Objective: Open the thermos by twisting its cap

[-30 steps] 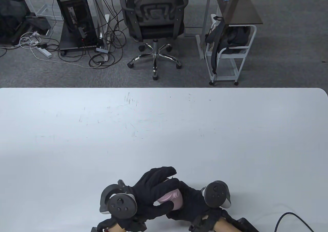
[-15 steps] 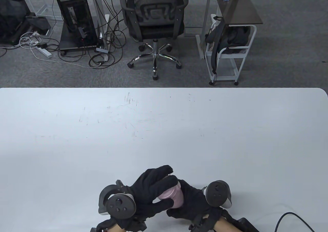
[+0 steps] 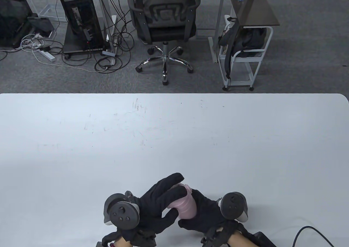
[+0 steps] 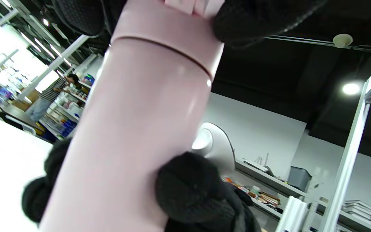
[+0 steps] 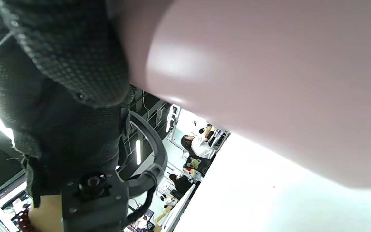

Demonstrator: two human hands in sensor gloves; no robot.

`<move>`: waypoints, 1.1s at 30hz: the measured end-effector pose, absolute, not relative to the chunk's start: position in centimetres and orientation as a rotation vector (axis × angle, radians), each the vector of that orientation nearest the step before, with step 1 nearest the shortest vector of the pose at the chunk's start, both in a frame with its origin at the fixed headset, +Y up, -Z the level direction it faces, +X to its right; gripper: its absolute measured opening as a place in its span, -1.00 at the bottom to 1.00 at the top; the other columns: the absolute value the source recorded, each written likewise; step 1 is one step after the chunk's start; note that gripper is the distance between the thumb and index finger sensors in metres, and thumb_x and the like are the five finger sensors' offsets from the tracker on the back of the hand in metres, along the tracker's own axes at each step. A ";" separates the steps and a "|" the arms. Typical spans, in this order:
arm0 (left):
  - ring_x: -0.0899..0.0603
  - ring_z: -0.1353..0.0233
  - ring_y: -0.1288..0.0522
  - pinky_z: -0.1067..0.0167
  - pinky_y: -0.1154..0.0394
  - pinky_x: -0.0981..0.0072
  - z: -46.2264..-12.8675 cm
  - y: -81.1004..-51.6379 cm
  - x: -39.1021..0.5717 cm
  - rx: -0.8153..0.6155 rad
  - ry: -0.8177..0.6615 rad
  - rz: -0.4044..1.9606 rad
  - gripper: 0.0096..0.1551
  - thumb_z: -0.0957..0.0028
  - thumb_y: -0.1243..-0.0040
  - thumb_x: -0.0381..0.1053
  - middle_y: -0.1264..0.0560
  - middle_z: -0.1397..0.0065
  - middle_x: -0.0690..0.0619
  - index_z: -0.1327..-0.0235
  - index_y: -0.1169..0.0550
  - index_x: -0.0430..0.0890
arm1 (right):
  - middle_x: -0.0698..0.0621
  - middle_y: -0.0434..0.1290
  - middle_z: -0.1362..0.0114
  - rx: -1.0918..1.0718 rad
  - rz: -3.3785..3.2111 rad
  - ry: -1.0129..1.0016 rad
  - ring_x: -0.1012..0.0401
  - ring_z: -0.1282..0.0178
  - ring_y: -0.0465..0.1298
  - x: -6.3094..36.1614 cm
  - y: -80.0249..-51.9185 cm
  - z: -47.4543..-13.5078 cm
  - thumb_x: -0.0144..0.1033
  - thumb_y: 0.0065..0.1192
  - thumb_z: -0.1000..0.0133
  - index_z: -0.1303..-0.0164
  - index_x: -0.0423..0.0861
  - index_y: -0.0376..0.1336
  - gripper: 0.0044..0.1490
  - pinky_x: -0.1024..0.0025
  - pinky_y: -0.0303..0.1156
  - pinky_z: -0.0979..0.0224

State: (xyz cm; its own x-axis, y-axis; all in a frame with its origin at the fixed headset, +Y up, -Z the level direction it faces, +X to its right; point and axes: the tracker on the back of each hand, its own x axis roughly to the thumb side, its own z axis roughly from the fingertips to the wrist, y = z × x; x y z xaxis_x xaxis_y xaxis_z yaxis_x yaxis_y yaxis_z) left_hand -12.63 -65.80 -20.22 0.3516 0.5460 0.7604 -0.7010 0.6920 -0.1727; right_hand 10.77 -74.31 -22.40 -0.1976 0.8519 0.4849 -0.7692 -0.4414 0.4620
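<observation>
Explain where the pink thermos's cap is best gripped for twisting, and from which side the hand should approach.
Grip the cap around its smooth cylindrical wall above the seam, coming from over the top end. The thermos stands tilted, and the right hand holds its body low, leaving the cap end free. The left hand already drapes over it, fingers around the top; that likely suits turning.

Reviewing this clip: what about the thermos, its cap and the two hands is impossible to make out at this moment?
- Cap top: covered by the left hand in the table view, cut off by the top edge in the left wrist view.
- Whether the cap has loosened: only a thin seam shows, left wrist view.
- Thermos base: hidden by the right hand, table view.
- Right wrist view: the thermos is a blurred pink mass; no cap visible.
</observation>
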 end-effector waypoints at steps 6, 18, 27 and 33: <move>-0.11 -0.37 -0.42 -0.40 -0.41 -0.01 -20.0 -65.9 -12.9 0.345 -0.702 0.645 0.11 0.09 -0.32 0.48 -0.14 -0.67 -0.01 -0.66 -0.15 0.11 | -0.51 0.04 -0.41 0.876 1.863 0.142 -0.46 -0.34 0.13 10.5 -74.2 -22.2 0.16 0.37 0.18 -0.42 -0.40 -0.12 0.29 -0.35 0.18 -0.31; -0.31 -0.76 -0.15 -0.58 -0.23 -0.38 -20.3 -66.0 -12.8 0.176 -0.932 0.917 -0.20 -0.13 -0.20 0.07 0.00 -0.84 0.08 -0.64 -0.19 0.15 | -0.51 0.03 -0.41 0.845 1.833 0.155 -0.46 -0.33 0.13 10.7 -74.3 -22.4 0.16 0.36 0.18 -0.41 -0.41 -0.13 0.29 -0.35 0.18 -0.31; -0.27 -0.59 -0.26 -0.49 -0.33 -0.15 -20.1 -65.9 -12.9 0.253 -0.813 0.807 -0.14 -0.12 -0.30 0.25 -0.12 -0.74 0.00 -0.63 -0.21 0.12 | -0.52 0.05 -0.40 0.858 1.847 0.184 -0.46 -0.32 0.14 10.5 -74.5 -22.4 0.16 0.36 0.17 -0.41 -0.42 -0.11 0.28 -0.35 0.19 -0.30; -0.08 -0.31 -0.44 -0.30 -0.46 0.10 -19.5 -65.6 -13.1 0.425 -0.654 0.581 0.13 0.15 -0.12 0.62 -0.27 -0.58 0.04 -0.64 -0.19 0.09 | -0.52 0.05 -0.40 0.893 1.849 0.205 -0.46 -0.33 0.14 10.1 -74.5 -22.2 0.16 0.36 0.16 -0.41 -0.41 -0.11 0.27 -0.35 0.18 -0.30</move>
